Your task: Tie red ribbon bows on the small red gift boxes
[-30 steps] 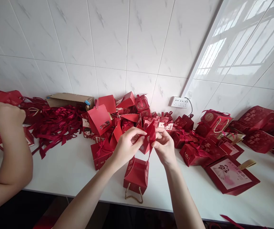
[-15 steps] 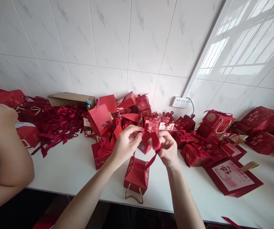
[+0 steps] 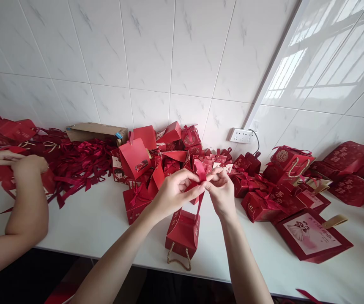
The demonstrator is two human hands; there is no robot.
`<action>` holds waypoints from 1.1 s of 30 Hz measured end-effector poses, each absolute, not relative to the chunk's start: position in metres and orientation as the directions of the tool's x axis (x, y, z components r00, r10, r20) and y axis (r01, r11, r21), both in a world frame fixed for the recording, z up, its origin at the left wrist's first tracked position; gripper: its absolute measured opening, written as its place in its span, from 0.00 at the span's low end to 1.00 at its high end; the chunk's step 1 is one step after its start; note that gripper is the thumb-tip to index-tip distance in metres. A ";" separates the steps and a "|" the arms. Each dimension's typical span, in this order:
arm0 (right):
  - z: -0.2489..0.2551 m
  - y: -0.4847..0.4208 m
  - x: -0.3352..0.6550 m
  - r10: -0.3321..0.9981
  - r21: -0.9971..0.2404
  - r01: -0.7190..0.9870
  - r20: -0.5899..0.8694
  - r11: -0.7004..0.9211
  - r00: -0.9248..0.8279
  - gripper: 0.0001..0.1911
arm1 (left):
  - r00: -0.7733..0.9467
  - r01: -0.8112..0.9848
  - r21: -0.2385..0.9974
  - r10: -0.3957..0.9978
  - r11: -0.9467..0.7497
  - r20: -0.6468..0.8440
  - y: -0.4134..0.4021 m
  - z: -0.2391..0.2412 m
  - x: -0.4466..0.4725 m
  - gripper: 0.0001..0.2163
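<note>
A small red gift box [image 3: 182, 236] with a twisted cord handle stands near the table's front edge, below my two hands. A dark red ribbon [image 3: 200, 171] rises from the box into my fingers and loops up above them. My left hand [image 3: 180, 188] pinches the ribbon from the left, thumb and fingers pressed together. From the right, my right hand [image 3: 220, 188] also pinches it, its fingertips close to the left thumb. The fingers partly hide where the ribbon strands cross.
Red gift boxes [image 3: 137, 160] are heaped behind my hands, with more boxes [image 3: 264, 198] to the right. Loose ribbons [image 3: 83, 169] lie left of a cardboard box [image 3: 96, 131]. A co-worker's hands [image 3: 26, 162] work at the far left. A power strip [image 3: 242, 136] is by the wall.
My hands have come together, and the ribbon now loops upward between them instead of hanging over the right fingers. The co-worker's hands have moved lower over the red boxes.
</note>
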State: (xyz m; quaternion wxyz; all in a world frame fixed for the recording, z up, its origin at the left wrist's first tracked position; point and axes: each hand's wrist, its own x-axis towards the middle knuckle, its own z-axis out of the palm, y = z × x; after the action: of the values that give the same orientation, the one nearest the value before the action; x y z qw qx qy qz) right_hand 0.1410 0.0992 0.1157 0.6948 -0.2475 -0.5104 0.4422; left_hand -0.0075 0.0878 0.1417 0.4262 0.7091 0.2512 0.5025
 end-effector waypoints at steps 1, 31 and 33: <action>0.118 0.098 0.140 0.866 -0.803 -0.343 0.494 0.488 0.075 0.22 | 0.361 -0.076 0.869 0.799 -0.489 0.481 0.089 0.142 -0.007 0.10; 0.085 0.061 0.142 0.572 -0.488 0.410 0.813 0.771 -0.109 0.08 | 0.356 -0.325 0.900 0.845 -0.289 0.400 0.096 0.131 -0.006 0.13; 0.084 0.061 0.138 0.628 -0.567 0.352 0.774 0.745 -0.081 0.05 | 0.376 -0.309 0.898 0.828 -0.312 0.417 0.093 0.131 -0.009 0.12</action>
State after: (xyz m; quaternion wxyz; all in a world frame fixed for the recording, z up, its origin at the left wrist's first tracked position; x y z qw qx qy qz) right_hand 0.1382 0.0614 0.0839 0.5879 -0.3375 -0.7257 0.1174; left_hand -0.0086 0.0927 0.1313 0.5484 0.6222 0.2083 0.5184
